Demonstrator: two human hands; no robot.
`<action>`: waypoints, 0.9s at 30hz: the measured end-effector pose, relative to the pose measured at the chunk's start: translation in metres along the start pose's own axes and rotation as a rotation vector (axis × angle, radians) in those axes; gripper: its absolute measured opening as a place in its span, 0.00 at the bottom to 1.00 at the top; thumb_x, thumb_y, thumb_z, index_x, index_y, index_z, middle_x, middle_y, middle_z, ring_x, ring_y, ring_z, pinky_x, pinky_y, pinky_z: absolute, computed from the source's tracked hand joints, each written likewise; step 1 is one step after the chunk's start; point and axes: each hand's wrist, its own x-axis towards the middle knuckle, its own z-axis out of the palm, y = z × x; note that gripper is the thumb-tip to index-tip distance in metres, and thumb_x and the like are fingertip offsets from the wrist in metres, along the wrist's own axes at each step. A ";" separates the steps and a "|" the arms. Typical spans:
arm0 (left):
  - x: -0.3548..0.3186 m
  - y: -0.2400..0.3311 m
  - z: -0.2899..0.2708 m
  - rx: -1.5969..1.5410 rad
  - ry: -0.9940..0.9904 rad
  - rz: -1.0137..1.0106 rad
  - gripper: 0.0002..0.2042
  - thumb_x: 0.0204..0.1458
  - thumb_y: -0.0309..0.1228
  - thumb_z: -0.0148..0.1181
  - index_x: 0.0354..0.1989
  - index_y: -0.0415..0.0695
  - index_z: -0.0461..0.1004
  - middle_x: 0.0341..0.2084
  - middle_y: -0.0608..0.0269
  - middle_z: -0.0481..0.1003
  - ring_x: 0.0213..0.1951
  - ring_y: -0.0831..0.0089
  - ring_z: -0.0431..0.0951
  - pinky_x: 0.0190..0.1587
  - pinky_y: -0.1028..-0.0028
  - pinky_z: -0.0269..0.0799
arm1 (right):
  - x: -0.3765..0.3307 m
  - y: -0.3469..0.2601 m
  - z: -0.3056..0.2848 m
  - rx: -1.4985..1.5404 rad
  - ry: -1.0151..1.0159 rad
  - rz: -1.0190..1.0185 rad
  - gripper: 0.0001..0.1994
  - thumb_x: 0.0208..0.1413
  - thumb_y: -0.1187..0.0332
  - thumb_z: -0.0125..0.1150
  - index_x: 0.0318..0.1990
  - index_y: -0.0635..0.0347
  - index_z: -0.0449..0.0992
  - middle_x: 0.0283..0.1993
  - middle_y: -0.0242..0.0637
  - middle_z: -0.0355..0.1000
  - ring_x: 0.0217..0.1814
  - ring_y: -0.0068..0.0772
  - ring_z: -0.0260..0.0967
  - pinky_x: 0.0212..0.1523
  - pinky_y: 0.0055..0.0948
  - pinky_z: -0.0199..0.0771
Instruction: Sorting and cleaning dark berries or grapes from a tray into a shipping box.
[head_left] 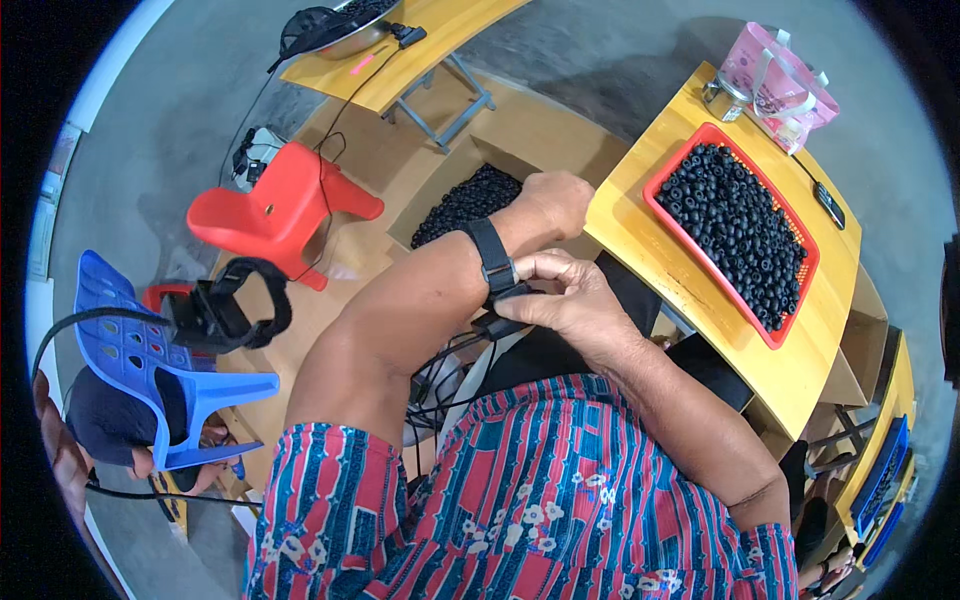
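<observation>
A black wrist strap (489, 250) with a dark box-shaped device on it goes around my left wrist. My right hand (580, 303) reaches across and pinches the strap's device between thumb and fingers. My left hand (556, 203) is bent into a loose fist beside the near left corner of the yellow table (625, 215), its fingertips turned out of sight. On that table lies a red plastic basket (672, 222) full of small black ring-shaped parts (735, 235). A cardboard box (540, 125) behind my left forearm holds more black pieces (470, 203).
A red stool (270, 212) and blue chair (118, 325) stand left; a black strapped device (225, 312) hangs by the chair. Another person crouches there. Black cables (440, 385) run by my lap. A pink bag (775, 80), metal can (724, 98) and phone (829, 204) sit on the table.
</observation>
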 end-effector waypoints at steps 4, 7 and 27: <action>-0.002 0.009 0.000 -0.018 -0.010 0.046 0.11 0.47 0.30 0.51 0.31 0.41 0.79 0.32 0.50 0.78 0.38 0.53 0.79 0.38 0.60 0.74 | 0.006 0.000 -0.003 -0.166 -0.002 0.049 0.08 0.45 0.68 0.70 0.27 0.61 0.77 0.26 0.28 0.73 0.31 0.17 0.69 0.36 0.21 0.69; -0.007 0.011 -0.001 -0.034 -0.024 0.050 0.10 0.46 0.29 0.51 0.30 0.40 0.79 0.31 0.50 0.78 0.36 0.53 0.79 0.38 0.59 0.74 | 0.005 0.004 -0.006 -0.413 0.076 -0.005 0.10 0.46 0.66 0.70 0.25 0.61 0.76 0.23 0.28 0.72 0.27 0.15 0.68 0.28 0.20 0.69; -0.060 -0.013 -0.001 -2.206 0.320 -0.347 0.09 0.53 0.31 0.61 0.41 0.45 0.71 0.32 0.69 0.74 0.34 0.76 0.75 0.39 0.75 0.74 | 0.017 0.018 -0.006 -0.861 0.061 -0.636 0.10 0.36 0.64 0.66 0.26 0.58 0.73 0.27 0.42 0.71 0.33 0.48 0.69 0.37 0.41 0.66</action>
